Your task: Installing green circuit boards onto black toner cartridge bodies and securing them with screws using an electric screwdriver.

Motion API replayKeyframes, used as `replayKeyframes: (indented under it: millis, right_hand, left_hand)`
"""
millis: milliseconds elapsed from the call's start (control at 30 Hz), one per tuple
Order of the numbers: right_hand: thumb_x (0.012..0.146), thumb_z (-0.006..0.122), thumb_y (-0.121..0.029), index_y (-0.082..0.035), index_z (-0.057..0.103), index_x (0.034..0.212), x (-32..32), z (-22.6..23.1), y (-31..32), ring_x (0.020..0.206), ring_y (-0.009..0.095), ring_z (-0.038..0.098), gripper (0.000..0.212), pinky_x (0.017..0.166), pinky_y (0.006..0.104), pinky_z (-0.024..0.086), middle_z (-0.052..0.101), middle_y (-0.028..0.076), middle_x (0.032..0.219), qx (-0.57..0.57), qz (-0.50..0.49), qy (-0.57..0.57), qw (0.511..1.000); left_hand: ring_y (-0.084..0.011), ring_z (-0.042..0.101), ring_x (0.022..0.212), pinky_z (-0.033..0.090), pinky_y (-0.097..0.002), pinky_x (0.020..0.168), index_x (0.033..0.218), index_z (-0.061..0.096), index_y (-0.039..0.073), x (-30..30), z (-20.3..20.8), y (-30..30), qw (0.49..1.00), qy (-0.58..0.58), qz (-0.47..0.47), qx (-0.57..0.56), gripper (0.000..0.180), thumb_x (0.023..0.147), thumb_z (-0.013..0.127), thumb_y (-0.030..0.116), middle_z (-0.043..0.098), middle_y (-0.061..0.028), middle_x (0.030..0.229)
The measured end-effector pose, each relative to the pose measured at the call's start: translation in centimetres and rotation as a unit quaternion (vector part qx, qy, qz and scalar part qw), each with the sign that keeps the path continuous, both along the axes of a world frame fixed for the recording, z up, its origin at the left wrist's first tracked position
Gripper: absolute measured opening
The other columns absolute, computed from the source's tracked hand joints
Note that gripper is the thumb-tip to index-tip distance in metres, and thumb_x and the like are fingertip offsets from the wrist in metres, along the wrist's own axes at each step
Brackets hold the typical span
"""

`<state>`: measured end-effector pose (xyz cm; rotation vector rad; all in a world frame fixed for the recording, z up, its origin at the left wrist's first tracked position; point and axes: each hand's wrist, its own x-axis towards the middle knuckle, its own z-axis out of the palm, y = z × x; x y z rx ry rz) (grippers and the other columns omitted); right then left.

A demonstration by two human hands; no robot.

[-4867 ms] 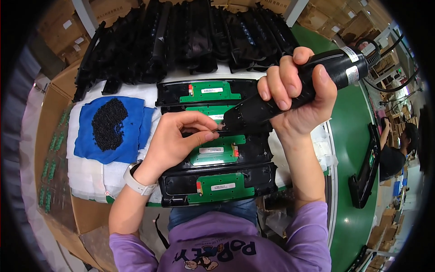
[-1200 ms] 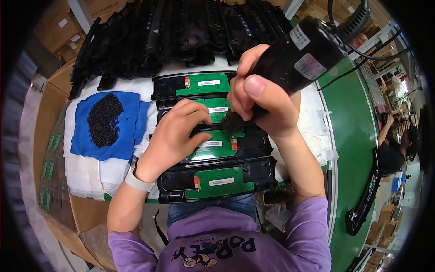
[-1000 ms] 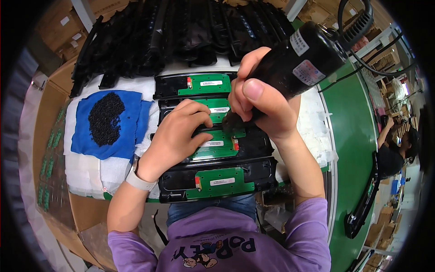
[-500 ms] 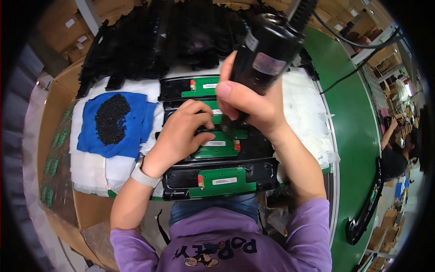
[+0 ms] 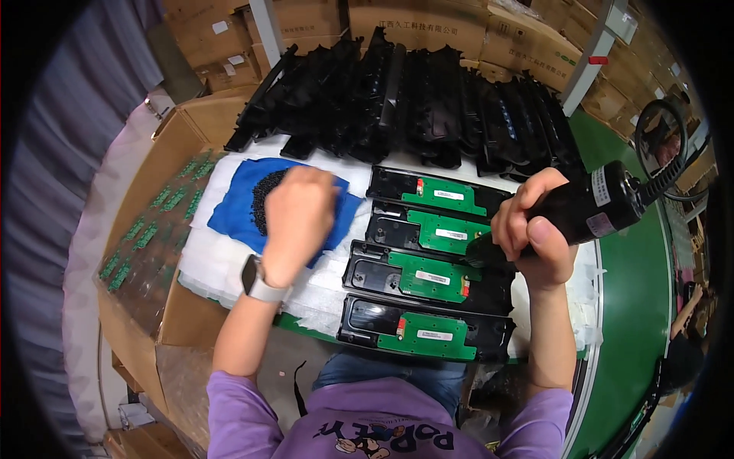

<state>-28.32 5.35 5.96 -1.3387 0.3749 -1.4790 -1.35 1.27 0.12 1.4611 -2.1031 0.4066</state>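
My right hand [image 5: 539, 229] is wrapped around a black electric screwdriver [image 5: 589, 206], tilted with its corded end up to the right. Its lower end hovers by the right part of several black plastic panels, laid in a column. Each carries a green circuit board [image 5: 434, 275] with a white label and a small red connector. Over a blue cloth [image 5: 237, 203] is my left hand [image 5: 300, 214], at a pile of small black screws [image 5: 264, 200]. Its fingers are blurred and mostly hidden, so I cannot tell what they hold.
Many black plastic panels [image 5: 428, 107] are heaped along the far side of the white-padded table [image 5: 210, 256]. A cardboard box [image 5: 141, 306] with green boards under clear plastic stands left. A green surface [image 5: 631, 268] runs along the right; cartons [image 5: 413, 27] are stacked behind. Another person works far right.
My left hand has gone from the panels left to the screw pile. The screwdriver in my right hand has swung over toward the right. The head view has shifted.
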Motion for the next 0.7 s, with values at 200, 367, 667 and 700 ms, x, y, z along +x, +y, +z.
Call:
replayKeyframes:
  millis: [200, 367, 667, 700]
  right_hand:
    - [0.073, 0.067, -0.011, -0.001, 0.049, 0.088, 0.6, -0.9, -0.1, 0.045, 0.008, 0.046, 0.024, 0.042, 0.0208, 0.038, 0.052, 0.003, 0.061, 0.035, -0.025, 0.058, 0.997]
    - [0.073, 0.067, -0.011, -0.001, 0.05, 0.088, 0.8, -1.0, -0.1, 0.045, 0.008, 0.047, 0.025, 0.042, 0.0205, 0.038, 0.052, 0.003, 0.06, 0.032, -0.036, 0.072, 0.996]
    - [0.075, 0.065, -0.022, -0.003, 0.043, 0.088, 1.2, -0.9, -0.3, 0.039, 0.01, 0.037, 0.032, 0.037, 0.0228, 0.032, 0.042, 0.002, 0.053, 0.032, -0.073, 0.101, 0.992]
    - [0.075, 0.065, -0.017, -0.002, 0.045, 0.088, 1.1, -0.9, -0.3, 0.041, 0.01, 0.041, 0.029, 0.039, 0.0231, 0.034, 0.046, 0.003, 0.056, 0.032, -0.049, 0.06, 0.996]
  left_hand:
    - [-0.0291, 0.061, 0.074, 0.05, -0.0392, 0.059, 0.074, 0.06, 0.002, 6.2, -1.7, -0.7, 0.983, -0.037, 0.139, 0.116, 0.017, 0.07, 0.07, 0.014, 0.059, -0.012, 0.08]
    - [-0.0323, 0.059, 0.069, 0.047, -0.0405, 0.057, 0.073, 0.06, 0.003, 6.2, -1.9, -1.0, 0.991, -0.002, 0.112, 0.072, 0.004, 0.076, 0.061, 0.006, 0.058, -0.0124, 0.075]
    - [-0.0235, 0.059, 0.06, 0.047, -0.0316, 0.056, 0.082, 0.064, 0.001, 5.4, -2.0, -0.7, 0.981, 0.174, 0.019, 0.084, 0.011, 0.083, 0.058, 0.009, 0.061, -0.0121, 0.072]
    - [-0.0173, 0.058, 0.058, 0.047, -0.0274, 0.056, 0.084, 0.065, 0.0, 4.6, -1.8, -0.5, 0.942, 0.3, -0.031, 0.144, 0.014, 0.086, 0.057, 0.011, 0.062, -0.0098, 0.071]
